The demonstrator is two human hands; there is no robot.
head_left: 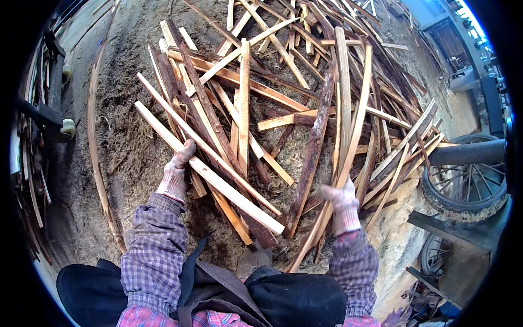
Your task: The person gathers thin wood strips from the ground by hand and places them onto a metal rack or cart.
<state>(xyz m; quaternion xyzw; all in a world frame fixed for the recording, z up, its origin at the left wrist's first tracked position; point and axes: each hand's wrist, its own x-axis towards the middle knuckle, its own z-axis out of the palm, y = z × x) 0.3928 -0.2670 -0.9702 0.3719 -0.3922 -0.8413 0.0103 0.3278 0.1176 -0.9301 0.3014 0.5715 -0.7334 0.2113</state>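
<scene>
Both my hands wear soiled white work gloves. My left hand (176,170) is closed on a pale wooden strip (220,186), which slants from upper left to lower right; some of the fingers are hidden beneath it. A second, thinner strip (218,155) lies just beyond, nearly alongside. My right hand (342,203) is slightly blurred and grips a long, bent wooden strip (353,141) that runs from the far pile toward my knees. A dark bark-covered slat (315,144) lies to the left of that strip.
A tangled pile of wooden strips (275,98) covers the ground ahead. One long slat (92,120) lies apart on the left. Farther left stands a dark metal frame (52,71) with small wheels. At right are a spoked wheel (468,180) and a dark pipe (463,153).
</scene>
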